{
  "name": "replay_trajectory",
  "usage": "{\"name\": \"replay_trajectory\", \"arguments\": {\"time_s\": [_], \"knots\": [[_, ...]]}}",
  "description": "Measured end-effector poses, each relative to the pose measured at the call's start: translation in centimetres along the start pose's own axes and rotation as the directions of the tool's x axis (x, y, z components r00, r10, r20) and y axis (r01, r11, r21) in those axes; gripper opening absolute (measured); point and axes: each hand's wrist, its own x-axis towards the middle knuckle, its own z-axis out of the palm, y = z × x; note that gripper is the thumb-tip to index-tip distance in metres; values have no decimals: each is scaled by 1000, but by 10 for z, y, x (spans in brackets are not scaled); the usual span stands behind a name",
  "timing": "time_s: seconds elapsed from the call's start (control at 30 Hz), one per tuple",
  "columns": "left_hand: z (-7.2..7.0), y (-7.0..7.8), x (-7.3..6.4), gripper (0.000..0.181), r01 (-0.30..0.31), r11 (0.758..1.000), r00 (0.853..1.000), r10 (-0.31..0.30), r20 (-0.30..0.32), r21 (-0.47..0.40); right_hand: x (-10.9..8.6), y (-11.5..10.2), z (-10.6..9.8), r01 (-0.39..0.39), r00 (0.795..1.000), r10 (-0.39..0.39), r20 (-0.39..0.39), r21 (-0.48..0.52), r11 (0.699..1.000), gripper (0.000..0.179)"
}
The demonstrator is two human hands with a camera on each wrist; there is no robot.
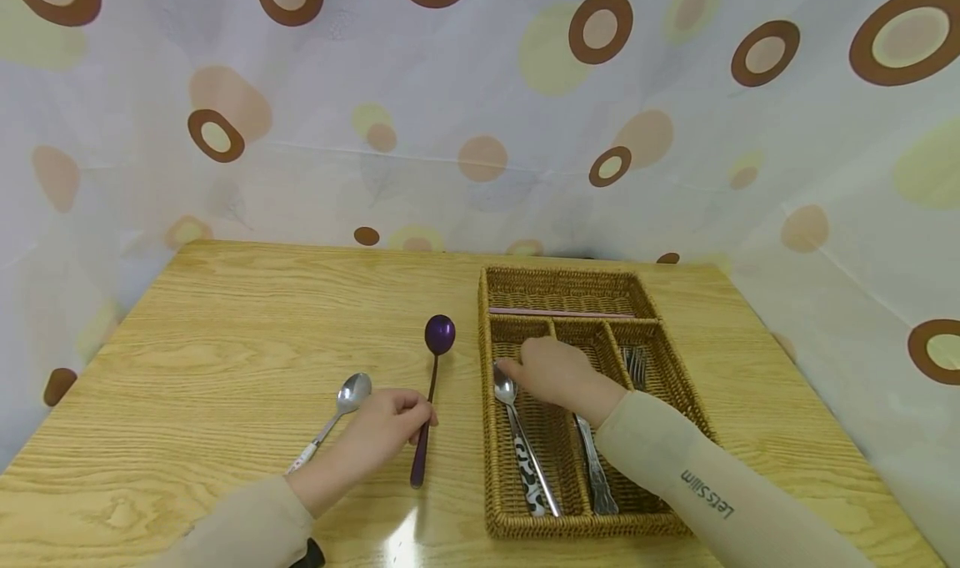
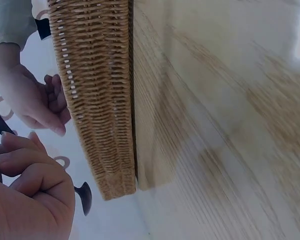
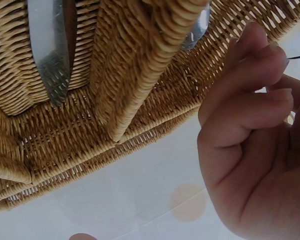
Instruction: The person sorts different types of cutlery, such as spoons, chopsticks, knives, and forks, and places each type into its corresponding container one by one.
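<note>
My left hand (image 1: 382,434) pinches the handle of a long purple spoon (image 1: 440,334), its bowl pointing away from me. In the left wrist view, that spoon's dark bowl (image 2: 84,198) shows beyond the curled fingers. Over the left compartment of a wicker cutlery basket (image 1: 491,468) is my right hand (image 1: 555,372), fingers loosely bent and nothing visibly held. Below its thumb lies a silver spoon (image 1: 505,386), alongside a handle with black-and-white patches (image 1: 527,476). From the right wrist view, the spoon bowl (image 3: 196,32) appears apart from the fingers.
Left of my left hand lies a silver spoon (image 1: 352,393) with a white handle. The basket's middle compartment holds a knife (image 1: 596,472) with an ornate handle, its right one a fork (image 1: 636,368). A thin pink stick (image 1: 558,312) lies in the back section. A patterned curtain (image 1: 480,118) surrounds the table.
</note>
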Motion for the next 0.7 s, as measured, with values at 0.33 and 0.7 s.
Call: {"name": "replay_trajectory", "arguments": {"time_s": [0.33,0.7], "knots": [[19,5,6,27,-61,997,997,63,54,-41,-2,-4,-2,8,1000,-8,-10,33,999,52],[39,10,12,23,-159,987,981,158,114,-3,-3,-12,-1,11,999,-9,-30,69,998,57]]}}
